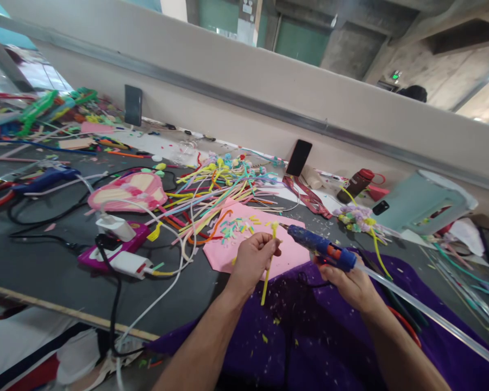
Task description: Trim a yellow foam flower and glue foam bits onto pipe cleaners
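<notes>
Power strip lies left of the pipe cleaner, glue gun right.

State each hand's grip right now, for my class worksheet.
Left hand: closed, holding a thin yellow fuzzy stem.
Right hand: closed, holding a blue plastic glue gun.

From my far place I look through one camera worn on the head. It faces forward and down, from near above the left hand and right hand, across the table to the wall, which slopes in view.
</notes>
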`<state>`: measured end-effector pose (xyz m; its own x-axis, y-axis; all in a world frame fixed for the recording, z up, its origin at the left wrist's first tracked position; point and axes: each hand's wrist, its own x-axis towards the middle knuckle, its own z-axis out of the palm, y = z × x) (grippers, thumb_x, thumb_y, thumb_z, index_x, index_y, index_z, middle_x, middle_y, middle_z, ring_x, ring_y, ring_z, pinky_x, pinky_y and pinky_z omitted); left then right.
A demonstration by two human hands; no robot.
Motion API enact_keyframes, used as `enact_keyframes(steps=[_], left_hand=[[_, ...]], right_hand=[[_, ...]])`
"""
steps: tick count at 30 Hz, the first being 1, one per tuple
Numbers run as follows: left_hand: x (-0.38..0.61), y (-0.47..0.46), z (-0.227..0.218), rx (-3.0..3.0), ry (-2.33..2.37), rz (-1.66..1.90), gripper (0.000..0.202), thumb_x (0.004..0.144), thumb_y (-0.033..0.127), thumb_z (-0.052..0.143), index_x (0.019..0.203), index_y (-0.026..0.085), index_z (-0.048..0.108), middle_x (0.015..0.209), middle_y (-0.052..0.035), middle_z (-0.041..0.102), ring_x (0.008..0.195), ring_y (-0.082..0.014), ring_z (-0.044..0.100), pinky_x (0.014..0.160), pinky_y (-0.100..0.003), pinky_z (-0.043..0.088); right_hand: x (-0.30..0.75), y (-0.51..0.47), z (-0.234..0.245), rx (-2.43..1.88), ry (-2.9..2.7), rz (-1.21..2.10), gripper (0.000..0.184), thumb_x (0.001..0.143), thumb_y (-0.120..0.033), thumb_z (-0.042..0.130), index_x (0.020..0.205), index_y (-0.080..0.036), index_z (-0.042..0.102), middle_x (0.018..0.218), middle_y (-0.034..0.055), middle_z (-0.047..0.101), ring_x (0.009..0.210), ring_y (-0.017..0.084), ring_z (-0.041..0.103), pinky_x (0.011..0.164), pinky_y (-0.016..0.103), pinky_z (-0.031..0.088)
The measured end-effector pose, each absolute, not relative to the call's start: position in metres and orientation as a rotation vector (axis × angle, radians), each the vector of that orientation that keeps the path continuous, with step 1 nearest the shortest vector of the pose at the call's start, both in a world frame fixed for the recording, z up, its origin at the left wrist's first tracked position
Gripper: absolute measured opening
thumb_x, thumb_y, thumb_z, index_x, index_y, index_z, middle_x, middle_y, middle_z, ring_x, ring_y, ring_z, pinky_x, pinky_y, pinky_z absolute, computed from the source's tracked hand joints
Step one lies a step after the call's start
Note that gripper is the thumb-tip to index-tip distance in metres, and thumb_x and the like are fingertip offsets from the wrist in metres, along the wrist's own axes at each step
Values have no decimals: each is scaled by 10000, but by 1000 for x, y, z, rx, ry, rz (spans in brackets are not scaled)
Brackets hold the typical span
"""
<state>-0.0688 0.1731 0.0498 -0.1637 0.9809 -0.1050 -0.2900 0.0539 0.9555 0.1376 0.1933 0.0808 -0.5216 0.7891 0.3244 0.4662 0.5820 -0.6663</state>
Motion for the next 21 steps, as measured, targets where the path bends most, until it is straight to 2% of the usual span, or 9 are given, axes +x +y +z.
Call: enact_keyframes(steps=[8, 21], left_hand=[[-68, 175, 44, 915, 1202, 1398, 230, 735, 357, 616, 683, 140, 562, 610, -8, 615, 382, -29, 342, 379, -169, 225], [-70, 174, 48, 879, 1183, 1409, 208, 734, 333, 615, 692, 135, 570, 609, -13, 621, 370, -25, 342, 376, -171, 218]], right_hand=[[135, 196, 79, -1030, -2262, 635, 233, 838, -362, 530, 760, -160, 616, 677, 20, 610, 592, 161, 548, 548, 260, 421], [134, 195, 80, -1040, -2296, 676, 234, 844, -378, 531, 808, -161, 611, 731, 28, 631, 638, 176, 572, 580, 267, 429]])
